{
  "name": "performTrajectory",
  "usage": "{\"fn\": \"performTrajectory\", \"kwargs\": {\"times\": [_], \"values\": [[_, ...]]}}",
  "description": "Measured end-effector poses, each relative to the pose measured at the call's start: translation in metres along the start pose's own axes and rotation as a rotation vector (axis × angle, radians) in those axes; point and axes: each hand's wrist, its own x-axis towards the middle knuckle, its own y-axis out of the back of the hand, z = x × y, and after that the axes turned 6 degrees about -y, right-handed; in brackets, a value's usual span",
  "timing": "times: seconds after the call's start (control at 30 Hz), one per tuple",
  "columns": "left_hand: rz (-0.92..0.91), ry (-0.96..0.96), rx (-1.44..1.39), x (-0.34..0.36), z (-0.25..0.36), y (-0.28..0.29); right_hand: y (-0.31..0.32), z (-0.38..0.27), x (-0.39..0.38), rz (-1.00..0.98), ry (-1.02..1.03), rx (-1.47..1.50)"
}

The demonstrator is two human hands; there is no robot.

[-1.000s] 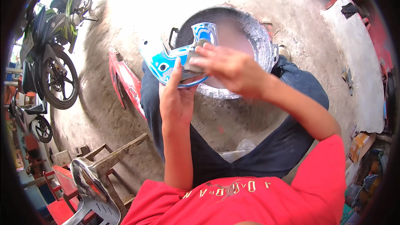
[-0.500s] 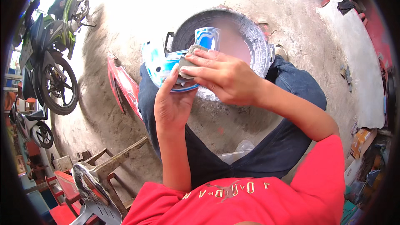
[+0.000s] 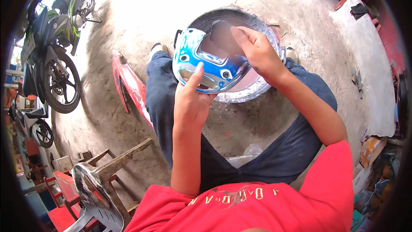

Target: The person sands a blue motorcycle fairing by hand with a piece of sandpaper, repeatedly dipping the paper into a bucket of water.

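My left hand (image 3: 191, 103) grips the lower edge of a curved blue-and-white motorcycle panel (image 3: 216, 69), its thumb lying on the outer face. The panel has round holes and a wide slot, with patchy, worn paint. At the panel's upper right, my right hand (image 3: 261, 56) pinches a dark sheet of sandpaper (image 3: 225, 38) between thumb and fingers. That sheet hangs spread out over the panel's opening; whether it touches the panel I cannot tell. Both hands are above a large round basin (image 3: 244, 95) holding cloudy pinkish water, its wall smeared white.
A red-and-white panel (image 3: 132, 87) lies on the concrete floor by my left leg. Motorcycles (image 3: 60, 77) stand at the left. A wooden frame (image 3: 122, 161) and a grey slotted part (image 3: 101, 206) are at the lower left. An open cardboard box (image 3: 371, 151) sits at the right.
The panel has turned and shifted right, showing its holed face. My right hand has moved up and right off the panel, and the sandpaper, folded before, is now spread out.
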Motion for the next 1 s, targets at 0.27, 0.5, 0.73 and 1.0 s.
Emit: {"fn": "performTrajectory", "kwargs": {"times": [0.27, 0.5, 0.73, 1.0], "values": [[-0.026, 0.014, 0.179, -0.012, -0.007, -0.012, -0.019, 0.010, -0.010, -0.159, 0.729, -0.722], [-0.116, -0.019, 0.332, -0.013, -0.001, -0.004, -0.025, 0.012, 0.002, -0.203, 0.639, -0.670], [-0.149, 0.020, 0.223, -0.013, -0.002, -0.007, -0.010, 0.009, 0.017, -0.123, 0.652, -0.806], [-0.192, -0.045, 0.236, -0.017, 0.004, -0.004, -0.008, -0.001, 0.008, -0.152, 0.745, -0.801]]}}
